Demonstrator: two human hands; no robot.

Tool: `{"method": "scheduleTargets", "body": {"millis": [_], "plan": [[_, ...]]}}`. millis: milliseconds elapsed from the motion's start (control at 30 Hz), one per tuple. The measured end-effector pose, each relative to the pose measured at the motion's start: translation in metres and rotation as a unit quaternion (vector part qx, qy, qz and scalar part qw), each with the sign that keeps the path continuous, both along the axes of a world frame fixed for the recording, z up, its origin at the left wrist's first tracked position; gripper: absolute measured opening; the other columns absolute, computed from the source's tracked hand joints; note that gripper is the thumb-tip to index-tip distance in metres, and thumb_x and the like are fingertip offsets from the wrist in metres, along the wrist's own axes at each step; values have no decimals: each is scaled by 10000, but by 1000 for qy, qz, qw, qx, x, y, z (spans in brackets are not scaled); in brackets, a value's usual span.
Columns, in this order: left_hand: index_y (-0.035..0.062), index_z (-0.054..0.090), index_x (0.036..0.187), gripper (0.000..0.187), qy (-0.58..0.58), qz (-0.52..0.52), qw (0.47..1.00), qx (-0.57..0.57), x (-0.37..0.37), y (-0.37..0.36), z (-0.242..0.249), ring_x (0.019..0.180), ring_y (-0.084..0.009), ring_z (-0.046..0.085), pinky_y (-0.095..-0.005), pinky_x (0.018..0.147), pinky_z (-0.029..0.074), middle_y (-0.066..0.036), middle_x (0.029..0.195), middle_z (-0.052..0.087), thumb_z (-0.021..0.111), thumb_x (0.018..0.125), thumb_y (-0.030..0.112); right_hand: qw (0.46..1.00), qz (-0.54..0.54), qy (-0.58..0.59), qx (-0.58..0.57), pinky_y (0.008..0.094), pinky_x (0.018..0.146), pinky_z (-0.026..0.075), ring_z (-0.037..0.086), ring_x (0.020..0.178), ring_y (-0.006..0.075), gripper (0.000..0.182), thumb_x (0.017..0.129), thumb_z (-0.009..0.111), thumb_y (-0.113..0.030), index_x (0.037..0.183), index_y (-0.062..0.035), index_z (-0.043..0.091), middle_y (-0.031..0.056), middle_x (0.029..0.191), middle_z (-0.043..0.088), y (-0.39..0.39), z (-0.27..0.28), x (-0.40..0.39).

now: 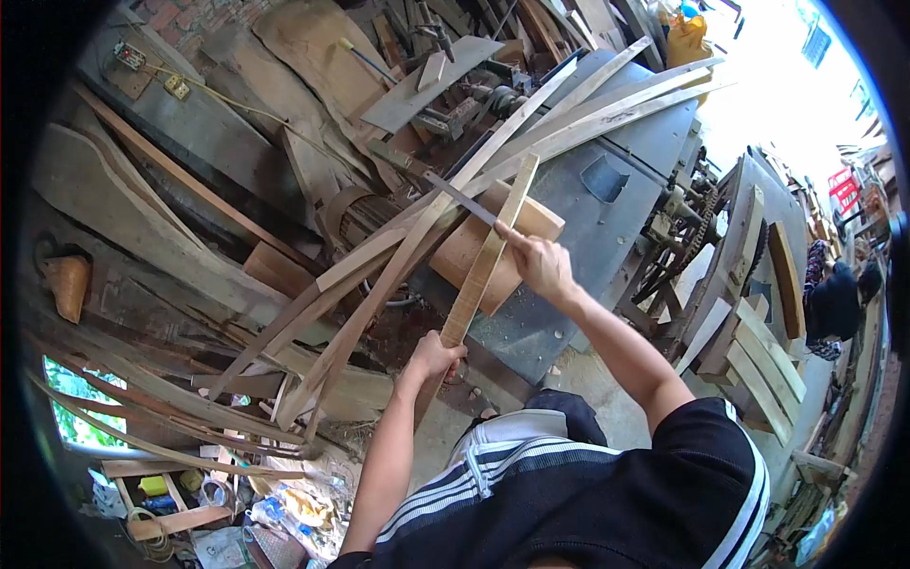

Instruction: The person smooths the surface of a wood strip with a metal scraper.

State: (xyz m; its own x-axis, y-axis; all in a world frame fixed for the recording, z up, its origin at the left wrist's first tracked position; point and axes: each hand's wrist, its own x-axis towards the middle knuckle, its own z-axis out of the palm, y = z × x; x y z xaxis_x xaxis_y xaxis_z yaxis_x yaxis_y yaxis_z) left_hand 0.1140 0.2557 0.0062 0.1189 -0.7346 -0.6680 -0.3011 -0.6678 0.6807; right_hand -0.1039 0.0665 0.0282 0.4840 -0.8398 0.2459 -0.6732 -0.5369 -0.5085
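Two hands are on the work: our left hand (434,358) is closed around the near end of a long wooden strip (485,256), and our right hand (538,264) is closed on the handle end of a flat metal file (461,199), whose blade runs up and to the left from the fist and lies across the strip. The strip slants from the left hand up and away, its middle resting against a wooden block (479,248) that sits at the near-left edge of the grey table (621,204); its far end points toward the loose slats (578,119) piled across the far part of that table. We judge the step to be filing the strip's edge. To do it well, we would keep the left grip firm so the strip does not roll, hold the file flat against the edge, and press on the push stroke only. Risk: the strip may flex where it is unsupported.
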Motion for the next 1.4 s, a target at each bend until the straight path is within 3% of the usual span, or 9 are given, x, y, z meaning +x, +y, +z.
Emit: {"method": "scheduleTargets", "body": {"millis": [67,200,367,400,667,867,1067,1333,1400], "plan": [[-53,666,749,249,4,3,1000,-1,-1,-1,-2,497,-182,639,-356,468,539,-102,608,651,723,826,177,980,10,-115,-159,478,594,572,703,665,346,513,928,571,-180,1408,-360,580,165,775,694,-39,-17,-6],[-59,670,721,264,-41,-3,999,1,-7,-2,6,501,-188,645,-361,468,542,-111,615,660,731,816,179,978,-199,-61,-17,552,660,548,689,782,445,385,1005,502,-284,1373,-343,598,236,843,693,-117,-7,-1],[-59,669,677,315,-43,-13,999,-16,-5,0,-6,514,-192,664,-364,493,545,-111,589,660,736,806,220,970,-39,-183,-153,513,681,574,700,800,422,599,929,550,-105,1444,-408,528,184,996,714,-41,-32,-9],[-59,667,675,315,-53,-15,998,-23,-8,1,-4,514,-193,665,-365,496,543,-110,592,662,735,810,218,997,-45,-61,-10,498,687,581,706,815,408,594,933,530,-98,1449,-393,530,174,1057,710,-23,-24,-14],[-49,669,721,296,-26,-9,1000,14,-8,0,7,505,-178,652,-348,475,548,-100,603,657,729,847,212,988,-144,-39,-41,517,580,544,683,684,415,433,977,563,-242,1397,-345,586,204,852,700,-109,-15,1],[-53,665,718,282,-24,0,1000,11,-9,-1,10,506,-173,650,-340,462,542,-101,605,656,731,839,192,1000,14,-21,7,532,616,558,704,670,381,426,979,566,-243,1392,-344,603,197,804,705,-22,-10,1],[-57,651,699,263,-39,7,999,8,-14,0,14,492,-191,644,-359,468,536,-106,592,647,708,830,165,988,-148,-28,-34,529,632,562,693,734,433,429,1000,510,-209,1399,-348,579,205,838,708,-112,-3,2],[-62,667,673,303,-26,-5,1000,6,-8,-3,11,511,-199,668,-364,484,564,-130,608,672,719,827,193,977,6,-146,-155,506,614,554,695,694,394,508,931,566,-149,1404,-332,587,185,766,683,-42,-15,-2],[-63,668,679,298,-31,-9,999,6,-10,-1,6,503,-200,661,-366,478,560,-127,600,664,719,830,190,992,-122,-27,-10,526,621,547,696,743,416,441,990,508,-211,1392,-377,585,222,854,693,-82,1,1]]}}
